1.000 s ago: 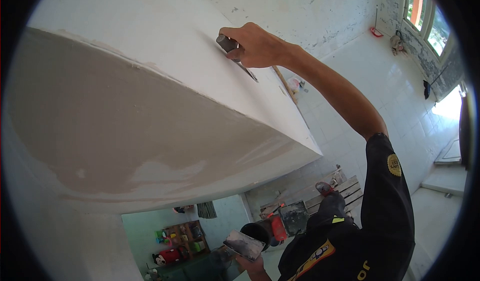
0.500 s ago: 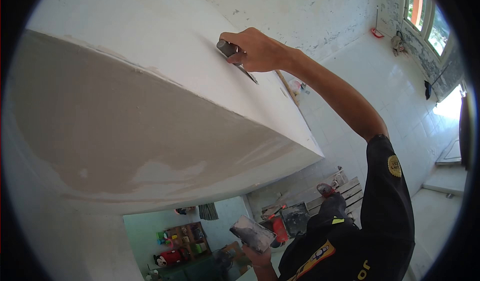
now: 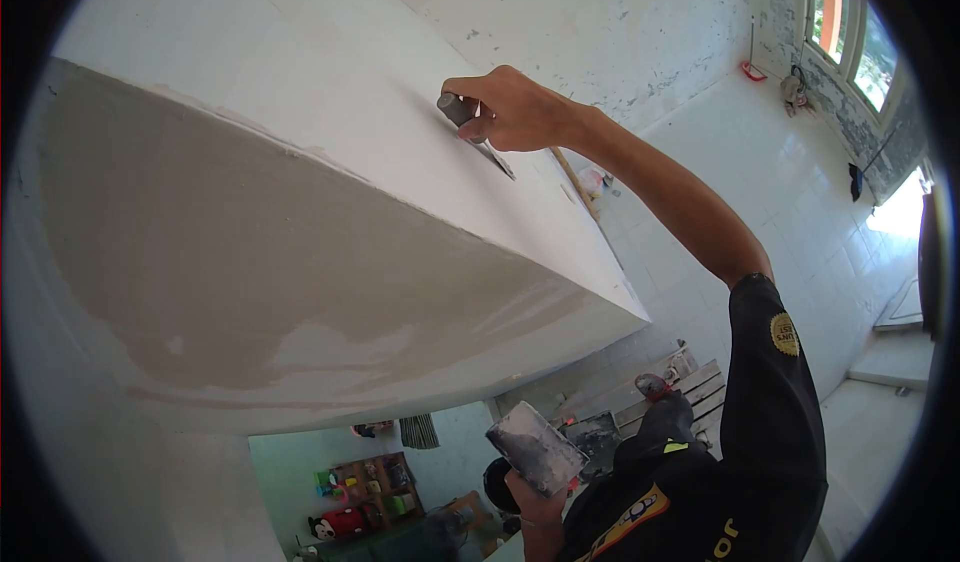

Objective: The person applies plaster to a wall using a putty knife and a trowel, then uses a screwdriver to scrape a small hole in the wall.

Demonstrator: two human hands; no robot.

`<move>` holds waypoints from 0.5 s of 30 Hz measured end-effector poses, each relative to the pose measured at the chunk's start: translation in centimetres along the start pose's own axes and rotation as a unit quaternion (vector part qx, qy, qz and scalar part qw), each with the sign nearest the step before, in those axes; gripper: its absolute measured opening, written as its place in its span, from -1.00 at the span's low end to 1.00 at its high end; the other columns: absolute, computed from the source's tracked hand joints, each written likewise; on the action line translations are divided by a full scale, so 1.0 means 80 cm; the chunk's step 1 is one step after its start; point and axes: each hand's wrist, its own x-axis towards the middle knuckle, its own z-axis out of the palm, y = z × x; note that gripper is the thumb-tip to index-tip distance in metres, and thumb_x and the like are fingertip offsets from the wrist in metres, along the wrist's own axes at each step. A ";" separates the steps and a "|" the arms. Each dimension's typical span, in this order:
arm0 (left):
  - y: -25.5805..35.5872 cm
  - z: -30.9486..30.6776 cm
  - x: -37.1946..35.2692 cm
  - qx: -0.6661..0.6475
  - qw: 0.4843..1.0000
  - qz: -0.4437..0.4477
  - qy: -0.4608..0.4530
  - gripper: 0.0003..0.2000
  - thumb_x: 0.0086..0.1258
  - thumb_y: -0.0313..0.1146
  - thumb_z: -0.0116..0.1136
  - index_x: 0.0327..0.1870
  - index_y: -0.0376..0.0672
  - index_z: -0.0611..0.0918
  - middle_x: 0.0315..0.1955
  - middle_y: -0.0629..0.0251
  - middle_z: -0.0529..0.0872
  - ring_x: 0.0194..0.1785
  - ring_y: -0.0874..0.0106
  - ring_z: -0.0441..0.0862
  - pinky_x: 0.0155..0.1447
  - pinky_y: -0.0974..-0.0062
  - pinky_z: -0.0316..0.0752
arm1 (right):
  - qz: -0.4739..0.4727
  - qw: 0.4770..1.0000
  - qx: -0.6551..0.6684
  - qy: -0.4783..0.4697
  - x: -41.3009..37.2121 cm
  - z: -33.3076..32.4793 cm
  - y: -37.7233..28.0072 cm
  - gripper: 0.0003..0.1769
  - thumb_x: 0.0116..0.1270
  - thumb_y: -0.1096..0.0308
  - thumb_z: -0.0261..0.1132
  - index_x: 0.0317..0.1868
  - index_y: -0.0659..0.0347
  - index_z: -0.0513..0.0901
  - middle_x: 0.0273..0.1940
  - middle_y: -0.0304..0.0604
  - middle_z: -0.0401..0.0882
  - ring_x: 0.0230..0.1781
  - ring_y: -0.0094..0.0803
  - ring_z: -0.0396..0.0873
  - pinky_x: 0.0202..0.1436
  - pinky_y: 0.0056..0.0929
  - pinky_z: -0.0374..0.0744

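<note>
A trowel with a round grey handle (image 3: 456,110) is gripped in my right hand (image 3: 515,110), and its thin blade lies edge-on at the white wall face (image 3: 400,72). Below the wall's long edge is a grey-beige underside (image 3: 250,242) with lighter, uneven patches. Low in the view, my left hand (image 3: 538,502) is closed on a rectangular plate (image 3: 538,449) smeared with white and grey material. The grip under the plate is mostly hidden. A dark round object (image 3: 498,484) shows just behind my left hand.
Wooden slats (image 3: 705,392) lie below beside my foot (image 3: 653,387). A dark tray (image 3: 598,440) is partly behind the plate. Shelves (image 3: 385,487) with a red bag (image 3: 345,522) stand lower left. A window (image 3: 858,37) is upper right.
My left hand has raised the plate and moved it right, tilting it more; it now covers part of the dark tray. My right hand with the trowel has shifted slightly down.
</note>
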 end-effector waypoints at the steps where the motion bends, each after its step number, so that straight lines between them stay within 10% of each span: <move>1: -0.004 -0.002 -0.002 0.001 1.000 -0.001 0.001 -0.56 0.03 -0.23 0.52 -0.07 -0.19 0.65 -0.22 0.25 0.78 -0.11 0.30 0.76 0.00 0.38 0.62 | 0.020 1.000 -0.012 -0.007 0.000 -0.001 -0.004 -0.69 0.13 0.68 0.28 -0.06 0.39 0.58 -0.29 0.14 0.71 -0.43 -0.04 0.62 -0.32 -0.14 0.47; 4: -0.009 -0.003 0.000 0.091 0.986 0.140 0.004 -0.55 0.04 -0.23 0.51 -0.05 -0.20 0.65 -0.19 0.25 0.78 -0.10 0.28 0.77 -0.01 0.36 0.63 | -0.010 1.000 0.013 -0.007 0.003 0.000 0.007 -0.65 0.14 0.65 0.32 -0.01 0.40 0.59 -0.28 0.14 0.71 -0.40 -0.05 0.63 -0.31 -0.15 0.48; 7: -0.004 -0.002 -0.001 -0.172 0.981 -0.093 0.018 -0.53 0.03 -0.23 0.51 -0.03 -0.20 0.66 -0.19 0.24 0.78 -0.09 0.28 0.77 -0.01 0.36 0.62 | -0.020 1.000 -0.016 -0.008 0.002 0.002 0.007 -0.71 0.18 0.67 0.34 -0.08 0.37 0.54 -0.36 0.07 0.68 -0.37 -0.08 0.67 -0.28 -0.17 0.52; 10: 0.008 -0.005 0.001 0.116 0.985 0.123 0.010 -0.51 0.01 -0.23 0.53 -0.02 -0.21 0.65 -0.19 0.23 0.78 -0.09 0.28 0.77 -0.01 0.34 0.63 | 0.013 1.000 -0.004 0.005 0.005 0.003 0.008 -0.68 0.17 0.67 0.34 -0.05 0.37 0.56 -0.34 0.07 0.69 -0.38 -0.08 0.67 -0.27 -0.19 0.53; 11: 0.015 0.002 0.006 -0.228 0.971 -0.069 0.028 -0.51 0.00 -0.24 0.53 -0.02 -0.22 0.65 -0.19 0.22 0.78 -0.10 0.28 0.77 -0.01 0.34 0.62 | 0.012 1.000 -0.004 0.003 0.005 0.002 0.008 -0.68 0.17 0.67 0.34 -0.05 0.37 0.56 -0.34 0.07 0.69 -0.38 -0.08 0.67 -0.27 -0.19 0.53; 12: 0.022 0.008 0.008 -0.537 0.804 -0.251 0.041 -0.50 -0.01 -0.26 0.53 -0.02 -0.22 0.65 -0.18 0.21 0.78 -0.10 0.29 0.77 0.00 0.33 0.62 | 0.023 1.000 -0.003 -0.010 0.003 0.000 0.002 -0.65 0.15 0.66 0.33 -0.01 0.39 0.58 -0.31 0.12 0.70 -0.38 -0.05 0.66 -0.26 -0.18 0.53; 13: 0.012 0.006 0.005 -0.539 0.803 -0.250 0.042 -0.50 -0.01 -0.26 0.53 -0.02 -0.22 0.65 -0.18 0.21 0.78 -0.10 0.29 0.77 0.00 0.33 0.62 | 0.034 0.999 -0.001 -0.022 0.000 -0.002 -0.001 -0.62 0.13 0.64 0.33 0.02 0.41 0.60 -0.27 0.18 0.71 -0.38 -0.03 0.65 -0.25 -0.17 0.53; 14: -0.004 -0.003 -0.001 -0.259 0.962 -0.080 0.019 -0.50 -0.01 -0.28 0.52 0.00 -0.22 0.65 -0.17 0.22 0.78 -0.10 0.28 0.77 0.02 0.34 0.62 | 0.036 0.999 0.000 -0.022 0.000 0.000 0.002 -0.62 0.13 0.64 0.33 0.02 0.41 0.60 -0.27 0.18 0.71 -0.38 -0.03 0.65 -0.25 -0.17 0.53; 15: -0.011 -0.007 -0.004 0.056 0.993 0.100 -0.008 -0.49 -0.01 -0.30 0.51 0.02 -0.22 0.64 -0.17 0.23 0.78 -0.09 0.26 0.76 0.03 0.34 0.61 | 0.018 1.000 0.006 -0.005 0.001 0.003 0.004 -0.64 0.14 0.63 0.34 0.00 0.40 0.60 -0.28 0.17 0.71 -0.39 -0.03 0.65 -0.26 -0.18 0.52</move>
